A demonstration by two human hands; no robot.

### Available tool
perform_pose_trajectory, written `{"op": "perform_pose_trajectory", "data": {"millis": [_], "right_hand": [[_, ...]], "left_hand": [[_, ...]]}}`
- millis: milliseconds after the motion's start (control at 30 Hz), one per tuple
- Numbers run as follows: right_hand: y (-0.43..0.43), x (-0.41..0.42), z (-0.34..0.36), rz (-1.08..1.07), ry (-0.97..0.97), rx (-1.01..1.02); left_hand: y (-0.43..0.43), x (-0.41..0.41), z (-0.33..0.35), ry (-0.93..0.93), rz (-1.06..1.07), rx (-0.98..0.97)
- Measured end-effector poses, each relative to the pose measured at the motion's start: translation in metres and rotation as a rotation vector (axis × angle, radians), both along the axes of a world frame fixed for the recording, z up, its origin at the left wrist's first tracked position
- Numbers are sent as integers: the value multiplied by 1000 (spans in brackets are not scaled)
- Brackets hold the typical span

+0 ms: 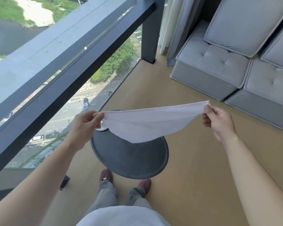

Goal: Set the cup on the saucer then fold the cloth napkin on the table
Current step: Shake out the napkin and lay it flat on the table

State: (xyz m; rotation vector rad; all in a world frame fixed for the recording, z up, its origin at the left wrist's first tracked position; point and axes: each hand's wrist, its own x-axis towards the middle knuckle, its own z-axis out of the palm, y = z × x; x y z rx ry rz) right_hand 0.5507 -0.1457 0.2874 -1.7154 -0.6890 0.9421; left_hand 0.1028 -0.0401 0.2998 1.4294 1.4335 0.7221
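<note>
A white cloth napkin [147, 123] hangs stretched in the air above a small round dark table [129, 157]. My left hand [87, 123] pinches its left corner and my right hand [219, 121] pinches its right corner. The cloth sags to a point over the table's middle. A sliver of white saucer [104, 129] shows under the napkin's left edge at the far left of the table. The cup is hidden behind the cloth.
A dark metal railing with glass [59, 88] runs along the left, with a street far below. Grey sofa blocks [219, 67] stand at the right. Grey curtains [175, 30] hang behind them. My feet [124, 180] are on the tan floor beside the table.
</note>
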Motion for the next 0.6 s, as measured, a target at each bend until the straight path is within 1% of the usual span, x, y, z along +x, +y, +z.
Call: {"op": "perform_pose_trajectory", "data": {"millis": [33,100,233,333,400,467,600], "right_hand": [[6,4,3,7,-55,22],[17,6,9,16,-84,63],[26,1,10,8,59,158],[13,-10,-10,-8,200,175],[-4,-21,-29,-7,290,146],[-23,-32,-51,-4,335,86],[-61,-53,-104,4,328,-66]], "left_hand": [[3,1,5,-27,29,17],[8,2,14,-50,79,79],[2,-7,18,-23,49,169],[-20,-21,10,-96,-36,159],[-41,-31,-3,-89,-88,137],[-62,-43,-24,-54,-97,92],[-99,-66,-78,16,-75,-40]]}}
